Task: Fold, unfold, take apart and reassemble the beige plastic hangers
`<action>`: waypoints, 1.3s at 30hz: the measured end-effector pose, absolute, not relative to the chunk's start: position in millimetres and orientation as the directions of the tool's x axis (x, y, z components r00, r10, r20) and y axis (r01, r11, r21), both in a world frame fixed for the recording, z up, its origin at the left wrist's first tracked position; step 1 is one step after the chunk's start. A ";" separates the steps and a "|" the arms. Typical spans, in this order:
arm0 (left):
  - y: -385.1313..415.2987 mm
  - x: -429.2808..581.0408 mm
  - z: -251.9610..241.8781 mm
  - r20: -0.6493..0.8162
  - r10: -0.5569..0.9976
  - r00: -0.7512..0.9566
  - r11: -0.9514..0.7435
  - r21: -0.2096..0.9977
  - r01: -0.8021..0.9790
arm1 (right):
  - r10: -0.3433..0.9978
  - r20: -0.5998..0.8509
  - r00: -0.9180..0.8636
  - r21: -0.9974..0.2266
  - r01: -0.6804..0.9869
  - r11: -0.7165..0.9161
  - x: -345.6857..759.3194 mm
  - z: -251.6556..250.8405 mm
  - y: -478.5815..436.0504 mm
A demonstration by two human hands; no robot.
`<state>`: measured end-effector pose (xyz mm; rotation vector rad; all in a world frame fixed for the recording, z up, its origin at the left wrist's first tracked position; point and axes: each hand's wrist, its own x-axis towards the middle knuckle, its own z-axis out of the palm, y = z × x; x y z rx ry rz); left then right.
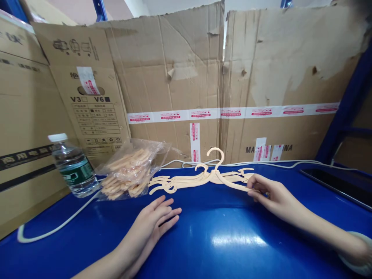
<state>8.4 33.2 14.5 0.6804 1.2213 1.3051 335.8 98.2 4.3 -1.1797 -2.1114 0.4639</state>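
Several cream-coloured plastic hangers [188, 180] lie stacked on the blue table, their hooks toward the back. One hanger [232, 185] has its hook raised above the others, and my right hand [267, 192] pinches the right end of its arm between thumb and fingers. My left hand [159, 217] is in front of the stack's left end, fingers stretched and apart, holding nothing. Behind that hand is a clear plastic bag [130, 166] with more hangers of the same colour in it. Part of the held hanger's tip is hidden by my right fingers.
A water bottle [74, 166] with a green label and white cap stands at the left. A black phone-like slab [340, 186] lies at the right edge. White cable [58, 228] runs along the left and back of the blue table [221, 248]. Cardboard sheets [174, 85] wall the back.
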 end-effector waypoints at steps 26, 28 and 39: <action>31.8 0.0 1.1 0.183 0.975 0.128 -0.212 0.940 0.269 | 0.765 0.399 -0.506 -0.427 0.635 0.643 318.0 8.0 73.5; 33.3 -0.2 -1.6 0.157 0.983 0.100 -0.176 0.957 0.231 | 0.707 0.450 -0.545 -0.324 0.638 0.698 317.9 9.8 73.5; 35.1 2.1 3.1 0.111 0.994 0.005 -0.110 0.979 0.173 | 0.523 0.594 -0.612 0.316 0.775 0.548 317.1 13.2 56.5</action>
